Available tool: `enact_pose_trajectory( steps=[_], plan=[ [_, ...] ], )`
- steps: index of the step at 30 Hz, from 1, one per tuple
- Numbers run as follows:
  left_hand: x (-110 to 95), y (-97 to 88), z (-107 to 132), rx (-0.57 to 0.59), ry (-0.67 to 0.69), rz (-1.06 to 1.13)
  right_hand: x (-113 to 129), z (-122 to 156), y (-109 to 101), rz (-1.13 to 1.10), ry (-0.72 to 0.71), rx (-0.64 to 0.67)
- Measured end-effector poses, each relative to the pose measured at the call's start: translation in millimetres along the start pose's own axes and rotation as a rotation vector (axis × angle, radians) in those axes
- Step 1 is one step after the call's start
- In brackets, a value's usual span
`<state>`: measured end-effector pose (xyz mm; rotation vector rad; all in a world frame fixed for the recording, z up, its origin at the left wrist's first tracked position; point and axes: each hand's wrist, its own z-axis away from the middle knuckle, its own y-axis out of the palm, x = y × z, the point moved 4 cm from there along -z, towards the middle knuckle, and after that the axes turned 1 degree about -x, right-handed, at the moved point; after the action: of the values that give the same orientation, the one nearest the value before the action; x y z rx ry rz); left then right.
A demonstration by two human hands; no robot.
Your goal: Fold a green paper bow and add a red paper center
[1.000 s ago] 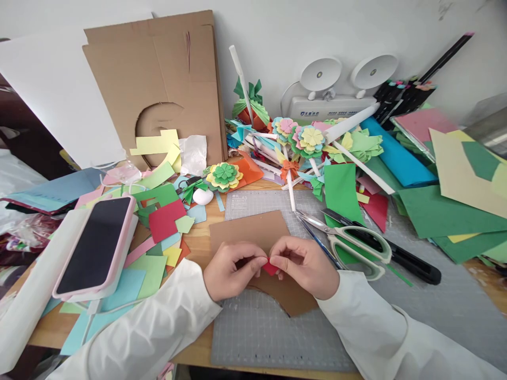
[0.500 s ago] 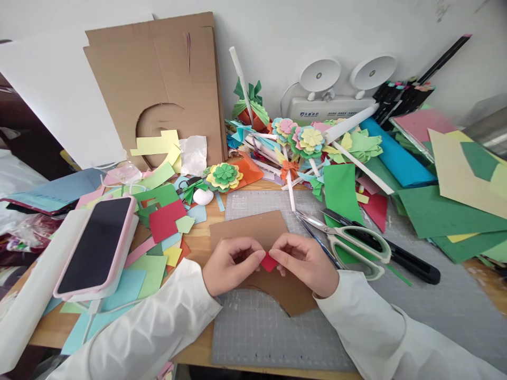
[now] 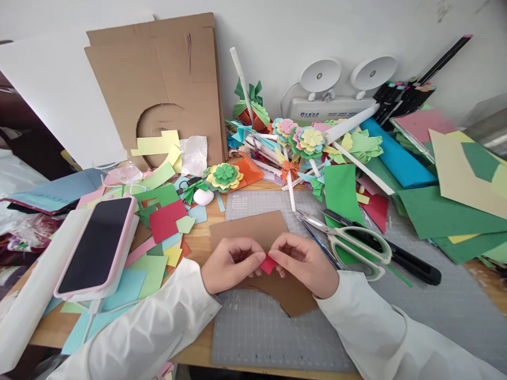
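Note:
A small piece of red paper [image 3: 268, 265] is pinched between my two hands. My left hand [image 3: 233, 265] grips its left side between thumb and fingers, and my right hand [image 3: 306, 264] grips its right side the same way. The fingers partly cover the paper, so its full shape is hidden. Beneath both hands lies a piece of brown cardboard [image 3: 253, 227] with a curved lower edge. It rests on a grey cutting mat [image 3: 253, 338]. To the right of my right hand are scissors [image 3: 356, 243] with pale handles and a black utility knife [image 3: 415, 261].
Coloured paper scraps [image 3: 168, 219] and a phone [image 3: 97, 245] in a pink case cover the left side. Cardboard sheets [image 3: 158, 68] lean against the wall. Paper flowers [image 3: 311, 140] are heaped at the back, and green paper sheets [image 3: 451, 211] lie at the right.
The red paper has tilted slightly between my fingertips. Both hands stay in nearly the same place, and the things around them have not moved.

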<state>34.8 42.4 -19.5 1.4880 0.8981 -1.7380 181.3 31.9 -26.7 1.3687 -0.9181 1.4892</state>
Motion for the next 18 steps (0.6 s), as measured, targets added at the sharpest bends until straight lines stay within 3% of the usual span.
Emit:
enact_pose_trajectory(
  steps=[5, 9, 15, 18],
  plan=[
    [2, -2.9, -1, -0.022, -0.045, 0.054, 7, 3, 1, -0.084, -0.183, 0.066],
    [1, -5.5, -2, -0.044, -0.084, 0.122, 12, 7, 5, 0.053, -0.338, 0.128],
    [0, -5.4, -1, -0.043, -0.098, 0.153, 15, 6, 2, 0.203, -0.394, -0.001],
    [0, -5.5, -1, -0.047, -0.102, 0.171, 15, 6, 2, 0.181, -0.402, 0.015]
  ],
)
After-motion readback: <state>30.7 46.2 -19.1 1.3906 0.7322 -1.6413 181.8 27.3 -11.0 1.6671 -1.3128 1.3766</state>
